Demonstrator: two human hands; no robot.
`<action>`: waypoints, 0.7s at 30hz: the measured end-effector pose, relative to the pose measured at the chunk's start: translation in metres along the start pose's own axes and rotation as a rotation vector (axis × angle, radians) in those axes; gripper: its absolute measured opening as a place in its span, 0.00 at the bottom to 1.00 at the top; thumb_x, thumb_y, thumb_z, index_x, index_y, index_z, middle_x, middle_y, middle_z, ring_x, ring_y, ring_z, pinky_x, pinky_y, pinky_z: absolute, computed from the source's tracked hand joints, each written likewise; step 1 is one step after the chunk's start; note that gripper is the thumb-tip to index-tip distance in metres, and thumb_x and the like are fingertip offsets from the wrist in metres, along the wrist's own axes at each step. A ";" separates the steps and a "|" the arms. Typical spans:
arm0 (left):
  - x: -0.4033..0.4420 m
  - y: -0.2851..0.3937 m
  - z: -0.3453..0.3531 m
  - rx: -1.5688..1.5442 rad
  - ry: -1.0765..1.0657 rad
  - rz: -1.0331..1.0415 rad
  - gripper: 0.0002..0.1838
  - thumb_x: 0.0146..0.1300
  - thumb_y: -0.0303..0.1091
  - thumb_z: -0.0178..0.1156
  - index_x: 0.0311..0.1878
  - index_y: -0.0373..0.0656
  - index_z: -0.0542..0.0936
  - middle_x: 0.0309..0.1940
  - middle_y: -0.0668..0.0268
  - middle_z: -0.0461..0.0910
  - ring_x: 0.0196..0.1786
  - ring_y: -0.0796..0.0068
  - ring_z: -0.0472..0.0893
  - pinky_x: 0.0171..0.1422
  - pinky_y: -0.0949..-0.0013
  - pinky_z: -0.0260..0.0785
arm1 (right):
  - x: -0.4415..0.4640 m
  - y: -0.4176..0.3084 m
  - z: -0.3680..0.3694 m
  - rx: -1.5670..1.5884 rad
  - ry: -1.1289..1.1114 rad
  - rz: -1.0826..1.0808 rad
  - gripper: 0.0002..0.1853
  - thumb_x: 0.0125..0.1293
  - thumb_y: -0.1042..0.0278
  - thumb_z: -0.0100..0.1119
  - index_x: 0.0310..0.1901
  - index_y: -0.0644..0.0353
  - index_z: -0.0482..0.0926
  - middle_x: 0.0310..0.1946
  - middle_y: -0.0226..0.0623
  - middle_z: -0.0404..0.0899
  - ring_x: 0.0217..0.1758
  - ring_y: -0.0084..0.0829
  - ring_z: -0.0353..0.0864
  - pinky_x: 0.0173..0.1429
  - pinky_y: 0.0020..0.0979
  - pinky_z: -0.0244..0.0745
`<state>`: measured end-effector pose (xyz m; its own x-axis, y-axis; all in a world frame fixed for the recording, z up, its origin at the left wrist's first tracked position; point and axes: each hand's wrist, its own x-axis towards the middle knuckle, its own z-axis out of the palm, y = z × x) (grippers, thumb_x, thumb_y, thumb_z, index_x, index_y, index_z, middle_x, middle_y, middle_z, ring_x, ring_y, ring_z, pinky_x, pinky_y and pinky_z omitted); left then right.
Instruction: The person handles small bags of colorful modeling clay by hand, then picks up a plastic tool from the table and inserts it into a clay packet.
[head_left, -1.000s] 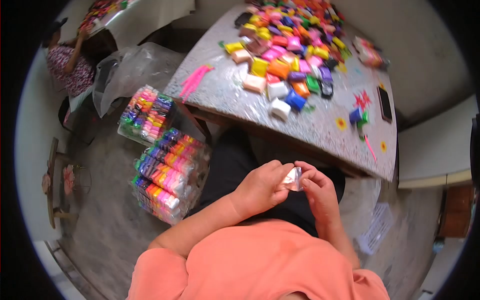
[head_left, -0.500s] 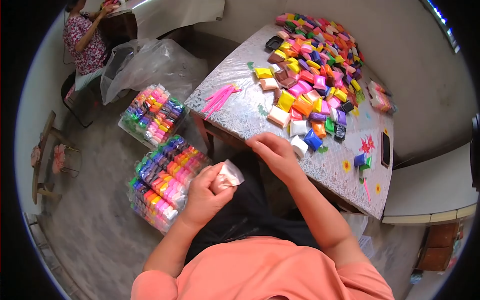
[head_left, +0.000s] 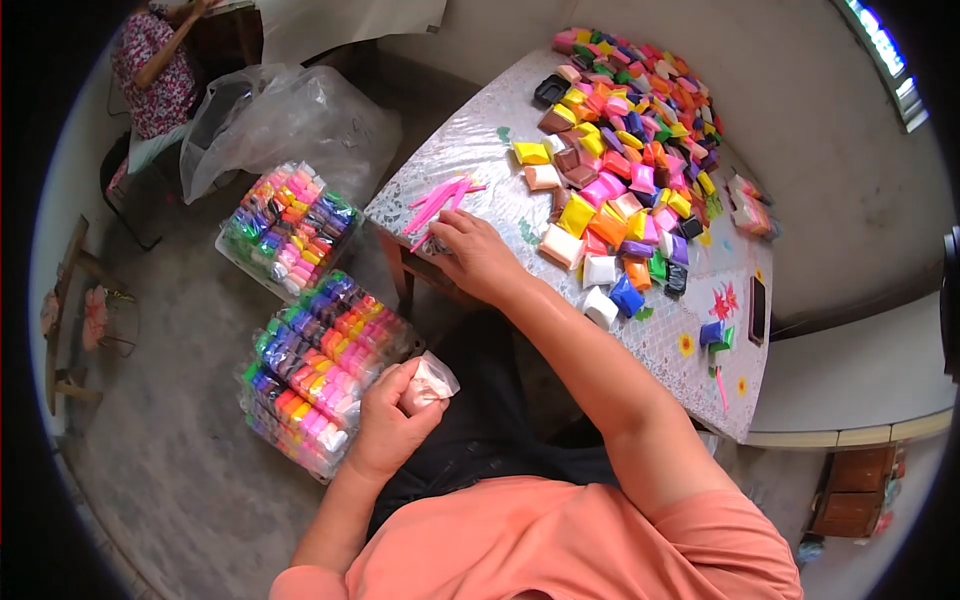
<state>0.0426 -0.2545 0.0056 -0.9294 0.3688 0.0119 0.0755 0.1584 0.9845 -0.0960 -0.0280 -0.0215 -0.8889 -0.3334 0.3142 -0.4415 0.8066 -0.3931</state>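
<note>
Left of the table point(head_left: 480, 150), wrapped bundles point(head_left: 330, 360) are seen. In front of it, a clear bag point(head_left: 434, 380) is gripped in the left hand point(head_left: 390, 420). On its left corner, pink strips point(head_left: 441, 205) are touched by the right hand point(head_left: 477, 257); whether any is pinched cannot be told. Toward its far end, packets point(head_left: 625, 185) are heaped.

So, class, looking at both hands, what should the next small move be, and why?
Probably pinch one pink strip with the right hand: its fingertips are right by the bunch, though contact is unclear, while the left hand is occupied, gripping a clear plastic bag with pale contents.
</note>
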 end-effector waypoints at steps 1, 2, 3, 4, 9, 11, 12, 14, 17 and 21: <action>0.001 -0.003 -0.001 -0.001 -0.004 -0.007 0.24 0.50 0.24 0.66 0.53 0.34 0.77 0.41 0.66 0.78 0.43 0.79 0.78 0.49 0.75 0.70 | -0.004 0.000 -0.002 0.017 -0.004 0.002 0.24 0.59 0.68 0.62 0.59 0.57 0.74 0.64 0.48 0.68 0.70 0.52 0.62 0.72 0.44 0.60; 0.002 -0.006 -0.002 0.000 -0.008 -0.014 0.24 0.50 0.24 0.66 0.53 0.34 0.77 0.41 0.66 0.78 0.43 0.78 0.78 0.49 0.75 0.70 | -0.007 0.002 -0.002 0.032 0.004 0.009 0.24 0.59 0.68 0.62 0.58 0.58 0.74 0.64 0.49 0.68 0.70 0.52 0.62 0.72 0.44 0.60; 0.004 -0.008 -0.002 0.001 -0.013 -0.020 0.24 0.50 0.24 0.66 0.53 0.34 0.77 0.41 0.66 0.78 0.43 0.78 0.78 0.49 0.75 0.70 | -0.009 0.004 -0.002 0.046 0.014 0.015 0.23 0.59 0.68 0.62 0.58 0.58 0.74 0.64 0.49 0.68 0.70 0.52 0.62 0.72 0.44 0.60; 0.005 -0.008 -0.001 -0.001 -0.017 -0.021 0.24 0.50 0.24 0.66 0.53 0.34 0.77 0.41 0.66 0.78 0.43 0.78 0.78 0.49 0.75 0.70 | -0.010 0.006 -0.002 0.060 0.025 0.022 0.23 0.59 0.68 0.61 0.58 0.58 0.74 0.63 0.49 0.69 0.70 0.51 0.63 0.72 0.44 0.60; 0.009 0.000 -0.001 0.000 -0.035 -0.011 0.23 0.50 0.24 0.66 0.53 0.34 0.77 0.41 0.66 0.78 0.44 0.78 0.78 0.49 0.74 0.70 | -0.010 0.009 -0.003 0.081 0.164 -0.028 0.20 0.58 0.70 0.60 0.53 0.60 0.76 0.58 0.50 0.73 0.64 0.53 0.68 0.67 0.44 0.65; 0.009 -0.002 0.000 -0.023 -0.019 -0.018 0.23 0.51 0.24 0.66 0.53 0.34 0.77 0.41 0.66 0.79 0.44 0.77 0.78 0.50 0.74 0.70 | -0.004 0.019 -0.008 0.147 0.227 0.048 0.16 0.57 0.71 0.60 0.49 0.61 0.79 0.52 0.51 0.76 0.59 0.53 0.72 0.63 0.44 0.68; 0.009 -0.004 0.001 -0.037 -0.011 -0.023 0.23 0.51 0.24 0.66 0.52 0.34 0.77 0.41 0.66 0.79 0.44 0.77 0.78 0.50 0.74 0.70 | 0.002 0.027 -0.015 0.183 0.238 0.136 0.14 0.57 0.72 0.60 0.46 0.61 0.80 0.49 0.51 0.77 0.56 0.52 0.73 0.61 0.43 0.70; 0.009 -0.008 0.002 -0.032 -0.012 -0.024 0.23 0.51 0.24 0.66 0.53 0.34 0.77 0.42 0.65 0.79 0.44 0.77 0.78 0.50 0.74 0.70 | 0.011 0.029 -0.024 0.176 0.287 0.176 0.08 0.57 0.71 0.59 0.38 0.62 0.82 0.40 0.49 0.78 0.47 0.50 0.76 0.53 0.43 0.72; 0.011 -0.008 0.005 -0.025 -0.005 -0.025 0.23 0.50 0.24 0.67 0.52 0.34 0.77 0.42 0.65 0.79 0.45 0.76 0.78 0.50 0.73 0.70 | 0.009 0.016 -0.028 0.110 -0.021 0.118 0.09 0.59 0.70 0.61 0.40 0.60 0.82 0.41 0.45 0.79 0.46 0.47 0.77 0.52 0.39 0.74; 0.015 -0.007 0.009 -0.005 -0.015 -0.014 0.23 0.50 0.25 0.67 0.52 0.35 0.77 0.42 0.65 0.79 0.45 0.76 0.79 0.51 0.73 0.70 | 0.005 0.009 -0.016 0.041 0.016 0.091 0.11 0.59 0.68 0.61 0.43 0.60 0.82 0.44 0.45 0.79 0.48 0.46 0.77 0.53 0.40 0.73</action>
<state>0.0315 -0.2421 -0.0024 -0.9250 0.3800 -0.0043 0.0608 0.1590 0.9854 -0.1028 -0.0150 -0.0099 -0.9235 -0.2521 0.2891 -0.3643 0.8124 -0.4553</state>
